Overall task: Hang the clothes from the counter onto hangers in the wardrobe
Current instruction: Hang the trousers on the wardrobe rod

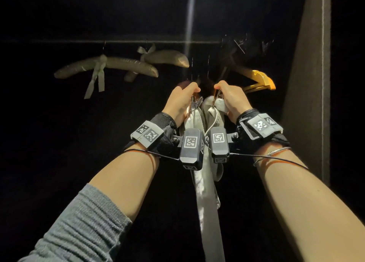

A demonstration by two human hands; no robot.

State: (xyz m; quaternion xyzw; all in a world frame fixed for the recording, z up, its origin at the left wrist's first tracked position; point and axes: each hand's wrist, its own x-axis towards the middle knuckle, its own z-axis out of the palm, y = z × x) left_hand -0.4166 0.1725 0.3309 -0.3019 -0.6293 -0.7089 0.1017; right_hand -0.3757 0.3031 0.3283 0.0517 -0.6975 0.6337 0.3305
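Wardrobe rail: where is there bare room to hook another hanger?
Free: the rail left of the padded hangers, and a short gap between them and the hands. Crowded: right end, where dark hooks and the yellow hanger bunch above the right hand. Left hand holds the pale garment.

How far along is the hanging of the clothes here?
Midway, by the look of it. Both hands, the left hand and the right hand, grip a hanger's clips holding a pale garment up by the rail. Dark clothes seem already hung at the right. Two padded hangers remain bare. The counter is out of view, so what's left is unknown.
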